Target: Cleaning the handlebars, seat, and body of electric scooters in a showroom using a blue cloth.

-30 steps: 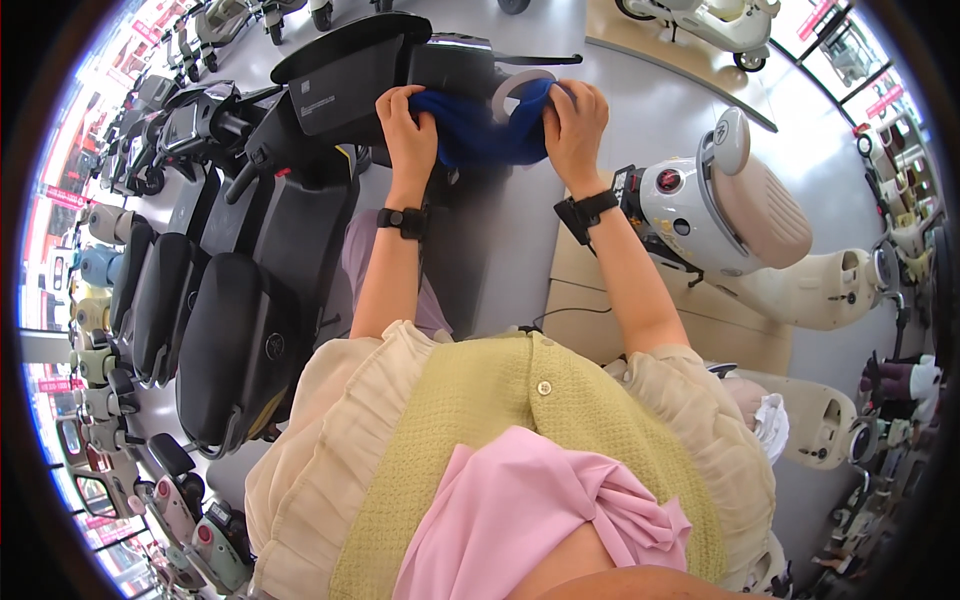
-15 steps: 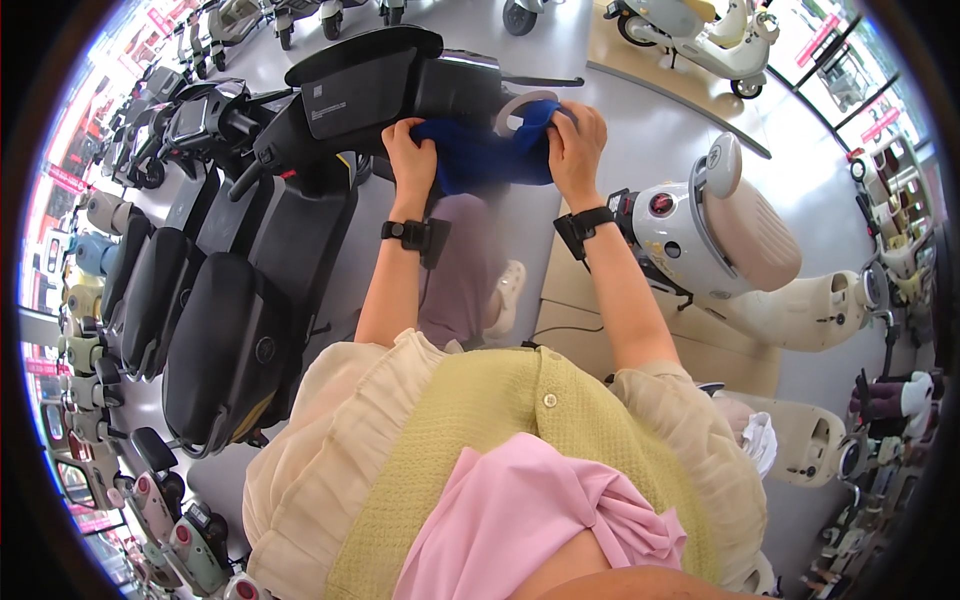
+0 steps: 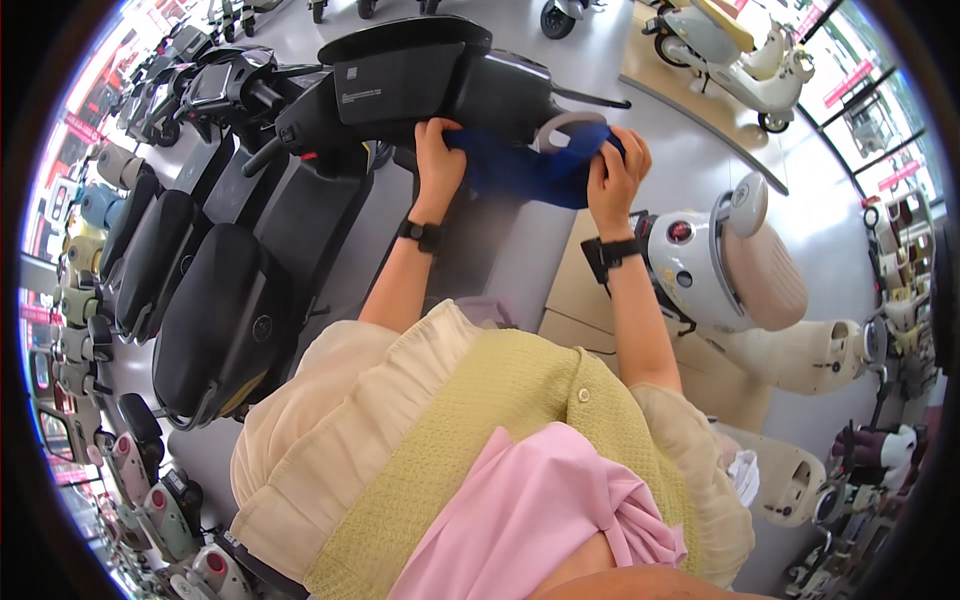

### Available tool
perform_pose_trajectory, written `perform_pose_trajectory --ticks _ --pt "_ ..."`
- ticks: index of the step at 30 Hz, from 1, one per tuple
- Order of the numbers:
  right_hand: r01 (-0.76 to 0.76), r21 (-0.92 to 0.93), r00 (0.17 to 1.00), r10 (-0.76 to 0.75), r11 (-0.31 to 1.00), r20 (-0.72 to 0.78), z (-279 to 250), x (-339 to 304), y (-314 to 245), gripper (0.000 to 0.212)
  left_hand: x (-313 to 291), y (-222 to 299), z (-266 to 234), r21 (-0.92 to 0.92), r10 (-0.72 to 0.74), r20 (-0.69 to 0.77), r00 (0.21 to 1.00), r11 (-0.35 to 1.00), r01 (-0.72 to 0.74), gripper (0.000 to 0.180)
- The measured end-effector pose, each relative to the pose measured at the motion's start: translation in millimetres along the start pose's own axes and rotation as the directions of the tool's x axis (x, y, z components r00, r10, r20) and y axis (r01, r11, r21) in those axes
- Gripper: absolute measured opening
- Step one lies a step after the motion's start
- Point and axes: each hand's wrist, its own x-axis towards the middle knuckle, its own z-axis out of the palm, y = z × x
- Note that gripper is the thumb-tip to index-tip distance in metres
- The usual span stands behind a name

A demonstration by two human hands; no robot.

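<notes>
A blue cloth (image 3: 525, 172) is stretched between my two hands, a little blurred in its middle. My left hand (image 3: 438, 165) grips its left end, close to the front of a black scooter (image 3: 410, 95). Its right end is pinched in my right hand (image 3: 617, 172), just beside a pale ring-shaped part (image 3: 568, 127) at the scooter's far end. Whether the cloth touches the scooter, I cannot tell. Each wrist wears a black strap with a small box.
Black scooters with dark seats (image 3: 225, 320) stand close together on my left. A white scooter with a beige seat (image 3: 765, 265) stands near my right forearm. Another pale scooter (image 3: 735, 70) is on a low tan platform (image 3: 690, 115) at the far right.
Both hands have shifted to the right with the cloth, the right one slightly lower in view. The leg and light shoe seen below the cloth have mostly gone from view.
</notes>
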Motion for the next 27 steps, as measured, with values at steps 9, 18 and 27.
perform_pose_trajectory --ticks 9,18,27 --pt "-0.317 0.384 0.949 0.289 0.867 0.129 -5.0 16.4 -82.4 0.020 29.8 11.2 -126.4 -0.216 -0.261 0.318 0.911 0.916 0.338 0.021" --pt "0.154 0.244 0.929 -0.225 0.957 0.293 149.7 84.9 -143.8 0.043 100.3 -47.9 -96.1 0.648 0.330 -0.251 0.910 0.755 -0.095 0.050" --pt "0.415 0.192 0.863 -0.452 0.889 0.225 187.4 57.6 -163.2 0.049 39.9 -72.1 -99.2 0.599 0.175 -0.466 0.867 0.784 0.163 0.073"
